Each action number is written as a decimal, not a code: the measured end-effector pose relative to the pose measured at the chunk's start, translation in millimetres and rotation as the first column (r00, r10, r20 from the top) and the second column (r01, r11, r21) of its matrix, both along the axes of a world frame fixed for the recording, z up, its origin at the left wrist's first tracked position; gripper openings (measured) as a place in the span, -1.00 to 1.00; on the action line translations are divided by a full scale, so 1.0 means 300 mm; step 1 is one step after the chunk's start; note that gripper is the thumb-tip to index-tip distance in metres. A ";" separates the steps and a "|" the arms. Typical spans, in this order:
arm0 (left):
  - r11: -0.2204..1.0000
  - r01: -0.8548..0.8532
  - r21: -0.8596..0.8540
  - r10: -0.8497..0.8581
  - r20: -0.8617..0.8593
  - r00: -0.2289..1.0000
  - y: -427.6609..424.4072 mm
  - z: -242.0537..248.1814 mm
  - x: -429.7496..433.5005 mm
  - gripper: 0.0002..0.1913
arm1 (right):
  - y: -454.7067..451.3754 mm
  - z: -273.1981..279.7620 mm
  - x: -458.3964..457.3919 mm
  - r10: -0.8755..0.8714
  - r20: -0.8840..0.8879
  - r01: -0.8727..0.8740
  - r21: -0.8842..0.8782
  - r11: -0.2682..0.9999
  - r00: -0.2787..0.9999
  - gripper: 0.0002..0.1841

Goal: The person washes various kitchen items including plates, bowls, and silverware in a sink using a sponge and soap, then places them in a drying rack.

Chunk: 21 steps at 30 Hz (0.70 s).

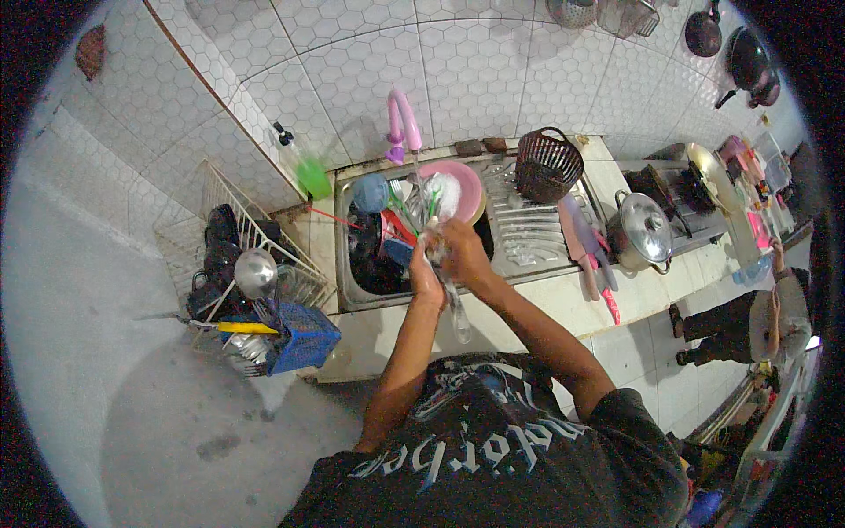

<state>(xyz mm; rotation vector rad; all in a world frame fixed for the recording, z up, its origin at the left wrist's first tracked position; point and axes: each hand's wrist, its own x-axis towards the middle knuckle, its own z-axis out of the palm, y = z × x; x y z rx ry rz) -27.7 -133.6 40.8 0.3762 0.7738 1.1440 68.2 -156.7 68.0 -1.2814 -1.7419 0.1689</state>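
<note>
Over the front of the steel sink [370,298], my left hand [428,280] is closed round utensils; a spoon [460,323] sticks out below toward me. My right hand [462,254] presses against the same bundle, its fingers bent round the handles, whose exact number is hidden. Green-handled pieces and a fork [396,190] show just beyond the hands. Water runs from the pink faucet [404,125] into the basin. A pink plate [469,188], a blue cup [371,193] and a white foamy or mesh item [443,191] lie there.
A brown basket [549,165] stands on the drainboard, with knives [587,244] right of it. Farther right are a lidded pot [643,228] and a stove. A dish rack [244,211] and blue cutlery basket [304,340] stand left, near a green soap bottle [312,177]. Another person [752,330] stands far right.
</note>
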 end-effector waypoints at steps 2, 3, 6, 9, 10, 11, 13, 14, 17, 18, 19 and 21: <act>1.000 -0.007 -0.005 0.007 -0.053 0.999 0.029 -0.001 -0.012 -0.60 | -0.020 -0.027 0.007 0.201 0.043 -0.205 0.096 0.974 0.979 -0.57; 1.000 0.024 -0.014 -0.024 -0.011 1.000 0.036 -0.005 -0.027 -0.60 | -0.031 -0.022 0.018 0.227 0.051 -0.230 0.052 0.972 0.973 -0.57; 0.997 0.072 -0.025 -0.070 0.077 0.995 0.035 -0.012 -0.042 -0.60 | -0.061 0.044 0.035 0.242 -0.052 -0.247 -0.161 0.955 0.969 -0.60; 0.999 0.031 -0.008 -0.030 0.090 0.995 0.001 0.012 0.016 -0.60 | 0.017 0.027 0.066 0.036 0.056 -0.036 -0.011 0.999 0.998 -0.59; 0.998 -0.032 -0.062 0.034 0.035 0.999 -0.021 0.063 0.040 -0.62 | 0.027 0.029 0.069 -0.011 0.066 0.007 0.053 0.999 0.998 -0.60; 0.998 -0.008 -0.055 0.008 0.000 1.000 -0.012 0.053 0.043 -0.63 | 0.024 0.027 0.068 0.019 0.068 -0.022 0.031 0.999 0.998 -0.60; 0.999 0.009 -0.036 -0.012 -0.083 0.996 0.036 -0.007 -0.027 -0.63 | -0.002 0.022 0.008 0.110 0.057 -0.110 -0.007 0.994 0.992 -0.61; 0.998 0.066 -0.006 -0.066 -0.042 0.997 0.065 -0.041 -0.075 -0.61 | -0.020 0.019 -0.020 0.160 0.069 -0.166 0.091 0.982 0.985 -0.62; 0.996 0.070 -0.062 -0.073 -0.047 0.996 0.016 0.044 -0.057 -0.60 | -0.059 0.007 0.012 -0.025 0.284 -0.022 0.160 0.987 0.959 -0.61; 0.996 0.086 -0.003 -0.086 0.037 0.996 0.009 0.038 -0.044 -0.59 | -0.043 0.009 0.013 -0.086 0.273 0.031 0.202 0.979 0.958 -0.61; 0.998 0.053 -0.027 -0.052 0.028 0.998 -0.001 0.030 -0.028 -0.59 | -0.010 0.010 0.020 -0.148 0.260 0.083 0.243 0.966 0.954 -0.62; 0.998 -0.011 -0.069 0.012 0.010 1.000 -0.004 0.016 -0.003 -0.58 | 0.014 0.005 0.022 -0.142 0.214 0.091 0.234 0.968 0.966 -0.62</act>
